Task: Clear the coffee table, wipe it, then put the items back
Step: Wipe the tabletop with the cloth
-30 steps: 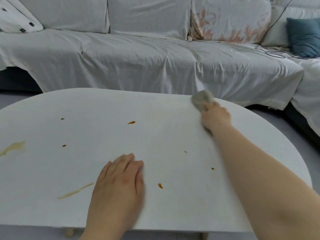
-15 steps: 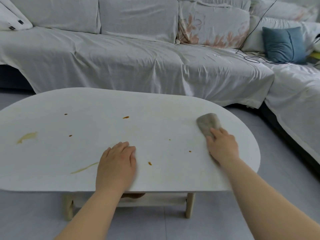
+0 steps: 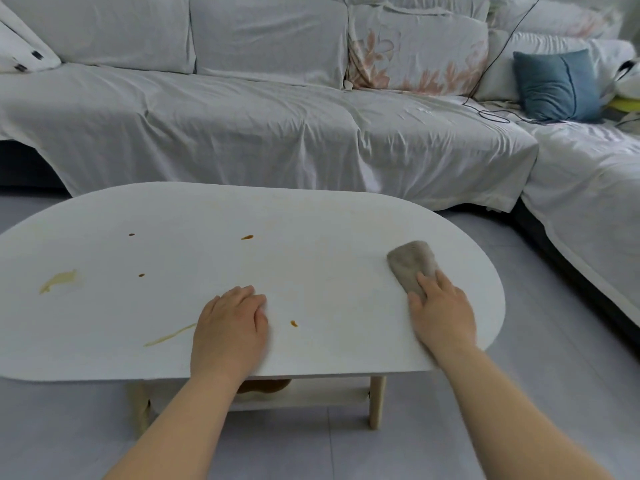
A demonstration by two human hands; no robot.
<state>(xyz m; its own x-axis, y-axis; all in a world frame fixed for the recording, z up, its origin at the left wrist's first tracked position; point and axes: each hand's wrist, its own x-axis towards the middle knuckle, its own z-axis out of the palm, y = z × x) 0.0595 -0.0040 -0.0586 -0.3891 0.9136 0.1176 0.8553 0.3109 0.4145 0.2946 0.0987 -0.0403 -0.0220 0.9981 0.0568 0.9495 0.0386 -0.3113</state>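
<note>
My right hand (image 3: 441,315) presses the cloth (image 3: 412,270) flat near the table's (image 3: 311,216) right end, fingers spread on its near edge so it drags evenly. My left hand (image 3: 230,332) lies open, holding nothing, probably bracing me beside the unwiped stains (image 3: 169,338).

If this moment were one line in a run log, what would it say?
stage: wiping | right hand: pressing grey cloth on coffee table | left hand: flat on top | stains: remain at left

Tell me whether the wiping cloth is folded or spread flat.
Folded: the cloth is a compact, thick pad under the right hand.
</note>
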